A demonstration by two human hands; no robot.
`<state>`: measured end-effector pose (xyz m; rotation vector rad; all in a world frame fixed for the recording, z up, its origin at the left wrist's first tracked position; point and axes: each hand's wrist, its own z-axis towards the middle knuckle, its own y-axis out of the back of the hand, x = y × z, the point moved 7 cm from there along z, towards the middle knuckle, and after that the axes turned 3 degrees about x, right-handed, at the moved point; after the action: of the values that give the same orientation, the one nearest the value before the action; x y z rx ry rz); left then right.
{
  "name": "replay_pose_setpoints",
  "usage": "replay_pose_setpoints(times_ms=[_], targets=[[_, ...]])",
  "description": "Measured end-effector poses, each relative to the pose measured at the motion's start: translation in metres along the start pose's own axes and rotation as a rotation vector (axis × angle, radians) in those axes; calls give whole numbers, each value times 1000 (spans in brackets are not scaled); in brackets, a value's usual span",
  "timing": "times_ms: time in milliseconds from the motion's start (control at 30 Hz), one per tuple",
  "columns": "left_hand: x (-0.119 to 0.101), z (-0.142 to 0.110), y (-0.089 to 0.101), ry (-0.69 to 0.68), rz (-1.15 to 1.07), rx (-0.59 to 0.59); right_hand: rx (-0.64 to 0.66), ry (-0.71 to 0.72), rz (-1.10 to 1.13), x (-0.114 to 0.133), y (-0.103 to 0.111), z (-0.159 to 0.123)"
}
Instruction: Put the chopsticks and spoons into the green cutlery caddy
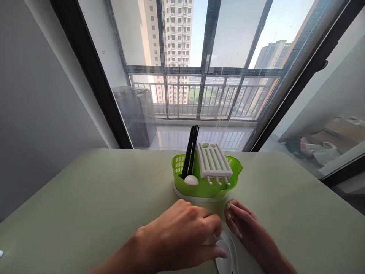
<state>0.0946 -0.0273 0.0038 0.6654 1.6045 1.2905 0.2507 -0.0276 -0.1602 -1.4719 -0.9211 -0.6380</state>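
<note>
My left hand point(185, 232) hovers at the near middle of the table with its fingers curled. Its thumb is apart from the index finger, and both are over the white spoons point(232, 247). These overlap on the table, partly covered by that hand. To their right is my right hand point(251, 232), loosely curled with a gap between thumb and fingers, and I see nothing in it. Just beyond both hands stands a green utensil basket point(203, 190) on a white base. Black chopsticks point(189, 154) lean upright in its left part, beside a white rounded spoon end point(191, 180).
A white slotted rack with hooks point(213, 161) sits tilted on the basket's right side. The pale table point(114, 198) reaches to a glass door with dark frames. A small white thing point(1, 253) lies at the far left edge. Beyond the glass stands a dark box-like object point(139, 114).
</note>
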Motion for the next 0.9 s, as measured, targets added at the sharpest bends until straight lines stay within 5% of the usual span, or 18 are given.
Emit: replay_pose_setpoints(times_ms=[200, 500, 700, 900], targets=[[15, 16, -68, 163, -77, 171, -17, -5, -1, 2, -2, 0], [27, 22, -99, 164, -245, 96, -25, -7, 9, 3, -5, -1], [25, 18, -91, 147, -599, 235, -1, -8, 19, 1, -5, -2], [15, 2, -21, 160, -850, 193, -30, -23, 33, 0, -2, -2]])
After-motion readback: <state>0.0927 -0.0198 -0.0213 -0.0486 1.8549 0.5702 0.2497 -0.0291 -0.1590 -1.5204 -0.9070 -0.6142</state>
